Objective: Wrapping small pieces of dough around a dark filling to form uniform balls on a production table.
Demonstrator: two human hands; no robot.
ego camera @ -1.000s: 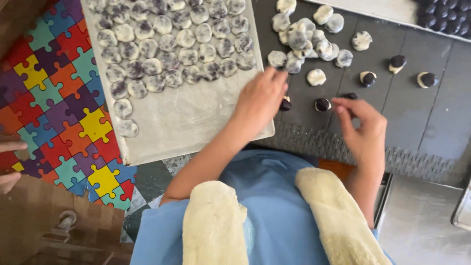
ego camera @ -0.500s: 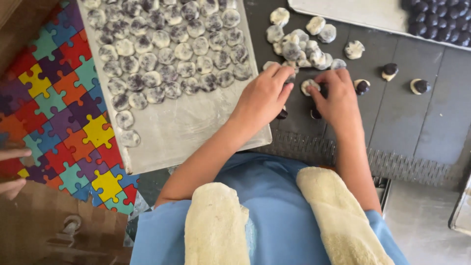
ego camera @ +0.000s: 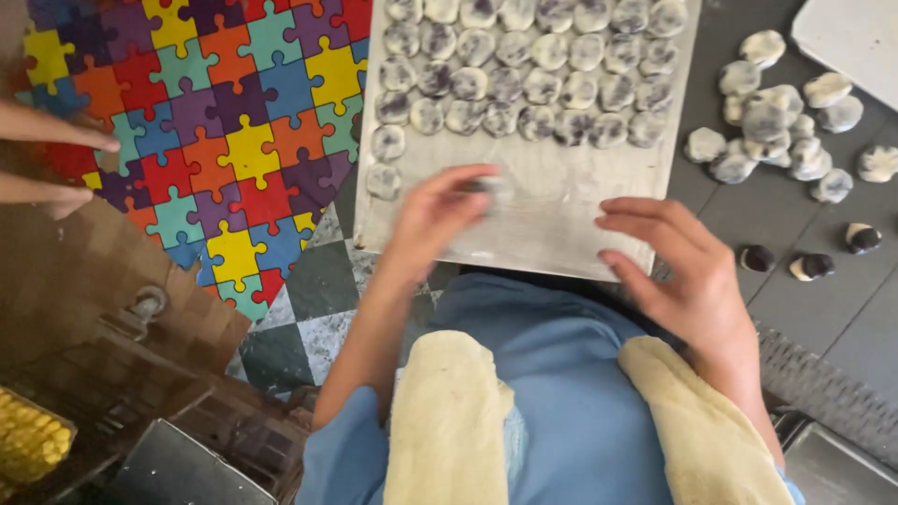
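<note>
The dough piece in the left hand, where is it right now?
In the head view, the dough piece sits in the left hand, over the tray, below the rows of dough pieces.

Tray (ego camera: 561, 224) sitting at upper centre, puzzle mat (ego camera: 215, 122) lying at its left, loose dough pieces (ego camera: 776, 122) resting at upper right

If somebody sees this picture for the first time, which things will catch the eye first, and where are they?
First the bright puzzle mat at the upper left, beside a flat tray filled with rows of pale, dark-speckled dough pieces. Over the tray's bare near part, the left hand holds one piece in its fingertips while the right hand hovers open. A loose heap of dough pieces lies on the dark tiles at the right.
</note>
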